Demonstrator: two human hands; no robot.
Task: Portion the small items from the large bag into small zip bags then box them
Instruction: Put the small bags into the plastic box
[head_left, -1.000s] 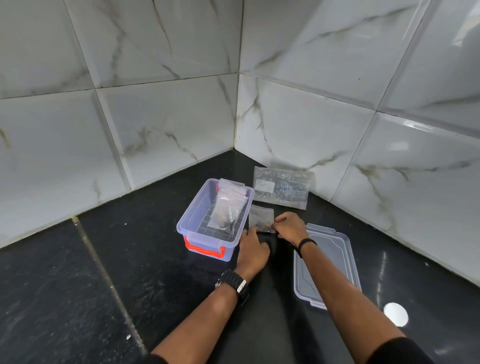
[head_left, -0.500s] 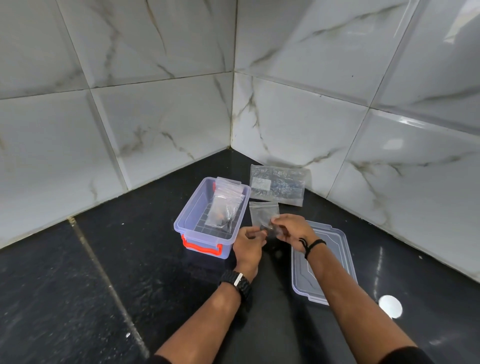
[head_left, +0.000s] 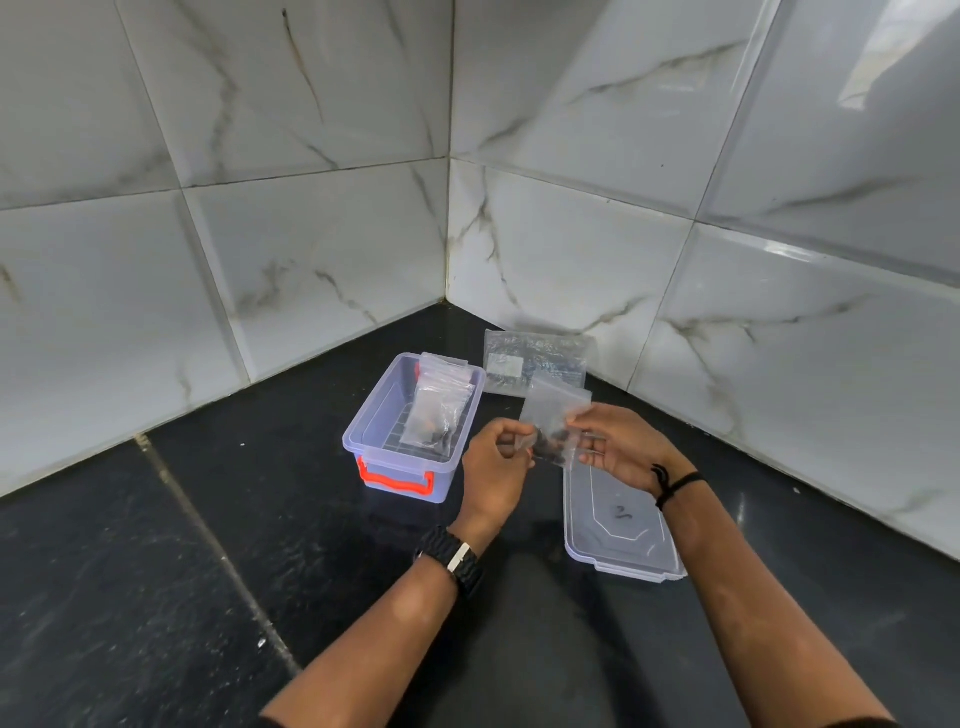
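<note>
Left hand (head_left: 496, 460) and right hand (head_left: 618, 441) raised, fingers pinched.

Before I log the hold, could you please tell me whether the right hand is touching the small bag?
Touching: the head view shows the right hand pinching the small bag at its right edge.

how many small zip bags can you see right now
2 clearly: one small zip bag held up between both hands, and one filled bag leaning inside the clear box. More may be stacked behind that one; I cannot tell.
</note>
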